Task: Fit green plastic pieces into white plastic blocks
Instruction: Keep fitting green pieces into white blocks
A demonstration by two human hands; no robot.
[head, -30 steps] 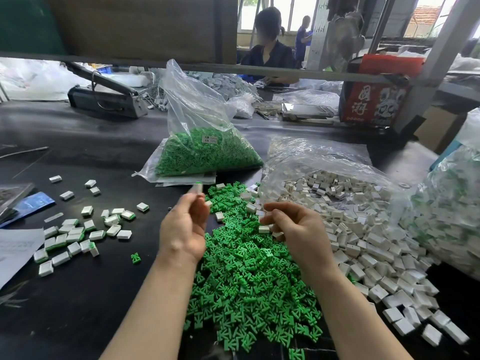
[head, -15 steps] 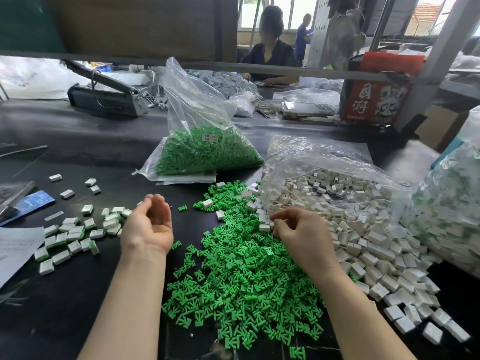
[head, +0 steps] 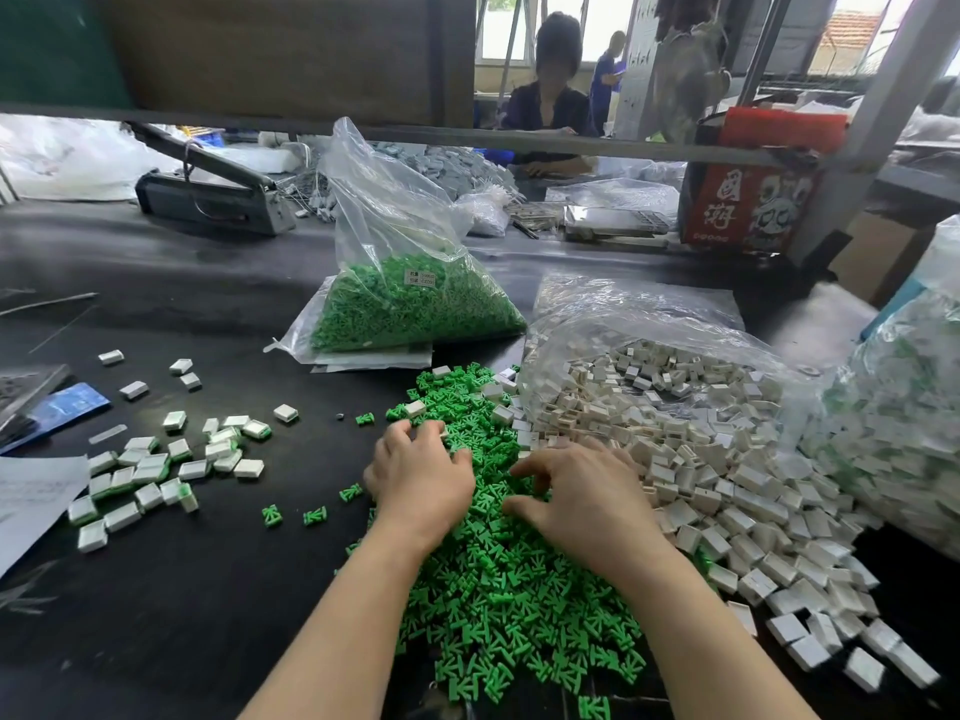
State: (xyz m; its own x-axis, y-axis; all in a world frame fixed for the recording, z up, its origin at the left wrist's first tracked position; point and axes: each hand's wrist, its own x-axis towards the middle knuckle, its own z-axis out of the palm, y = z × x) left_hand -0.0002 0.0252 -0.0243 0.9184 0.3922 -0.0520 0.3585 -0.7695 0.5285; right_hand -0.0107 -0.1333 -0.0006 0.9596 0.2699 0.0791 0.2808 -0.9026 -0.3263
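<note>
Both hands down on loose green pieces (head: 498,579), L hand (head: 418,483) fingers curled in, R hand (head: 582,498) spread loose, grip on any pc not discernible; white blocks (head: 727,491) heaped just R, prob for quick reach

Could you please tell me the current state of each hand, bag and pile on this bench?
Left hand: palm down on the loose pile of green plastic pieces, fingers curled.
Right hand: fingers spread over the same pile.
Clear plastic bag of green pieces: slumped, top open.
Clear plastic bag of white plastic blocks: open, blocks spilling out.
Finished white blocks with green inserts: scattered flat on the black bench.
</note>
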